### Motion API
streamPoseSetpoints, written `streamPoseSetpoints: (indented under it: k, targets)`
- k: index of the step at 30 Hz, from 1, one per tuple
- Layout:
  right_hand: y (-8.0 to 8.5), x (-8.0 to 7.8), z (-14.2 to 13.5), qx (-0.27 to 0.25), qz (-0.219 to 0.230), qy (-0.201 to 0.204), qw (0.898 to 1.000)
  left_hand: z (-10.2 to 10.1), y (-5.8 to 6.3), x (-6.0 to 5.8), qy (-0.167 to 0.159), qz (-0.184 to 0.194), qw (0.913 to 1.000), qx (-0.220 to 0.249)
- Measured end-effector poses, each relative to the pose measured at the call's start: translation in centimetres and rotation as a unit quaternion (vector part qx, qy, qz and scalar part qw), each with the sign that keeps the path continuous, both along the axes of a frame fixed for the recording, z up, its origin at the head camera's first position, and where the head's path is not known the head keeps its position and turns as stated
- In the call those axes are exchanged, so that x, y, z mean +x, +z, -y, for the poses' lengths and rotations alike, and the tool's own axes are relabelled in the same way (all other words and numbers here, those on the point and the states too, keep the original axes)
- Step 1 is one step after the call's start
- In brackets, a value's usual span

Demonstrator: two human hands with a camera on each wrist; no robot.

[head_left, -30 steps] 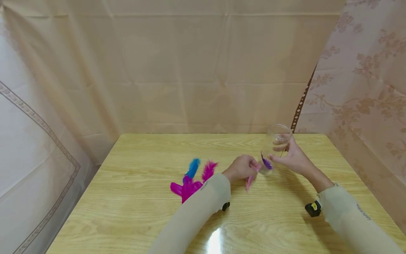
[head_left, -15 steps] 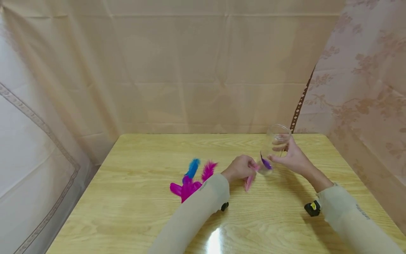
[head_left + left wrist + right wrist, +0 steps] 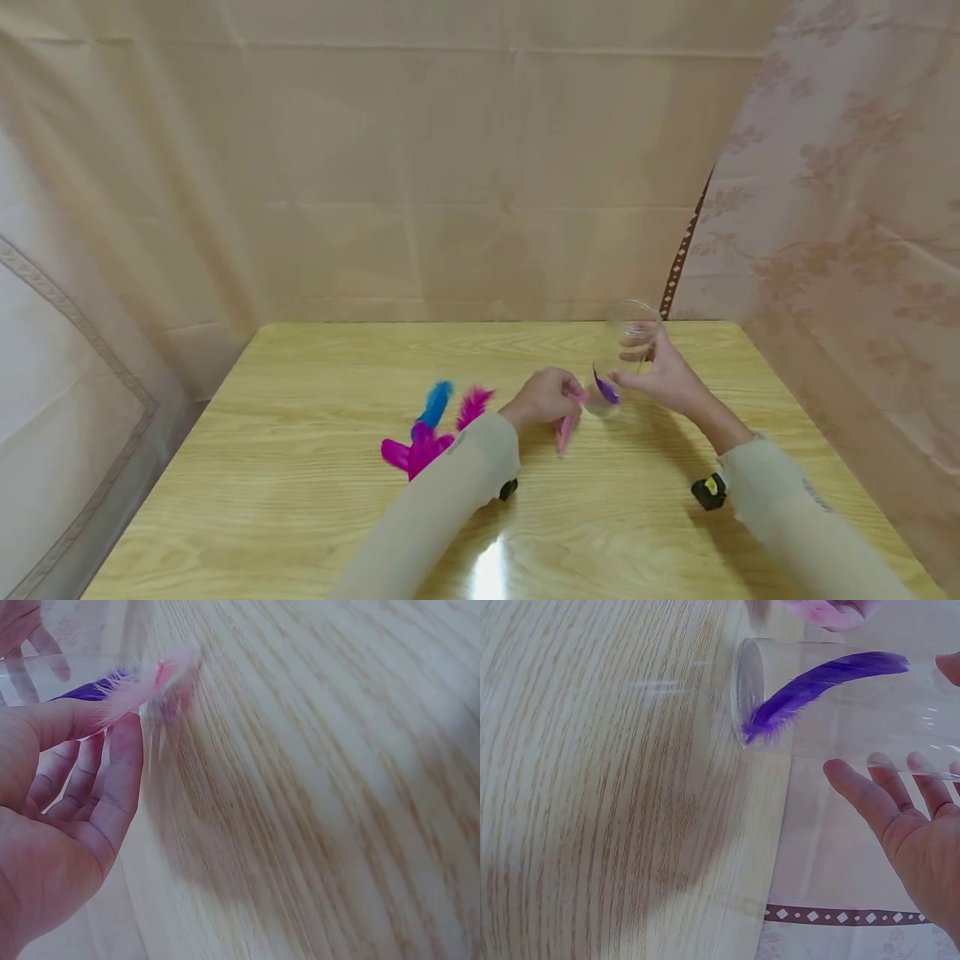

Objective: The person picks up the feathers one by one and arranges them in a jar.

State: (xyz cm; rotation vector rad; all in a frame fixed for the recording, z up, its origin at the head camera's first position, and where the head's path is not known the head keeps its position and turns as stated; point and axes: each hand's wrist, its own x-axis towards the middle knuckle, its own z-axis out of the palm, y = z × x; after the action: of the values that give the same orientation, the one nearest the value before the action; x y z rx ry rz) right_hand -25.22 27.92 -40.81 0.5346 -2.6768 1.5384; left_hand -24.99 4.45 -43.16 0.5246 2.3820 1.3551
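On the pale wood-grain table [image 3: 300, 508], a clear cylindrical jar of glass or plastic [image 3: 855, 712] is steadied while a soft pink feather [image 3: 150, 686] is held beside it.
The jar's base is near or on the tabletop; contact cannot be confirmed. It is gripped by the right hand [image 3: 663, 379], thumb and fingers spread about its sides. By the left hand [image 3: 546, 395], the pink feather is pinched between thumb and fingertips, low beside the jar. Magenta feathers [image 3: 423, 450] and a fluffy blue feather [image 3: 435, 404] are piled farther left; a curved purple feather [image 3: 810, 686] is contained in the jar. Feather loading seems to be in hand; next, the pink one should probably be raised to the rim and released.
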Motion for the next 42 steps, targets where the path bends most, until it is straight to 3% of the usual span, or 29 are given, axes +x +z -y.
streamPoseSetpoints:
  k: [10, 16, 21, 28, 34, 42]
  targets:
    - [-0.5, -0.2, 0.9, -0.021, 0.005, 0.012, 1.0, 0.9, 0.0, 0.2, 0.005, -0.023, 0.9997, -0.006]
    - [-0.1, -0.4, 0.6, -0.004, -0.008, 0.008, 1.0, 1.0, 0.5, 0.2, -0.009, 0.025, 0.9984, 0.05]
    - [0.2, -0.8, 0.7, -0.016, -0.009, 0.015, 1.0, 1.2, 1.3, -0.3, 0.012, 0.004, 0.9989, 0.045]
    - [0.2, -0.6, 0.3, -0.012, 0.008, 0.007, 1.0, 1.3, 1.5, -0.4, 0.011, 0.033, 0.997, 0.069]
    - [0.1, -0.4, 0.3, -0.012, 0.009, 0.01, 1.0, 1.5, 1.5, -0.2, 0.024, 0.011, 0.9981, 0.056]
    - [0.0, -0.2, 0.1, -0.009, 0.013, 0.001, 1.0, 1.7, 1.5, -0.8, 0.024, -0.011, 0.9966, 0.078]
